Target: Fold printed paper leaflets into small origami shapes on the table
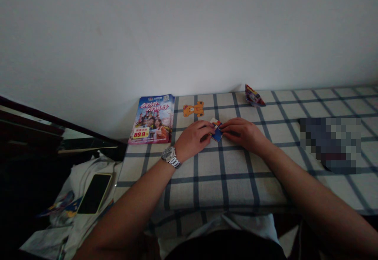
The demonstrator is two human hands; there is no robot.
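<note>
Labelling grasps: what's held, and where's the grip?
A folded paper, low on the tablecloth. Left hand grips its left edge, right hand its right edge.

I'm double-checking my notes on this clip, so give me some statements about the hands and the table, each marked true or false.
1. The left hand and the right hand both touch the folded paper on the checked tablecloth. True.
2. The wristwatch is on the right wrist. False: it is on the left wrist.
3. The stack of flyers lies left of the left hand. True.
4. The paper boat sits between the hands. False: it stands apart from them, at the far edge by the wall.
5. The phone lies on the checked tablecloth. False: it lies off the table, on a white cloth.
</note>
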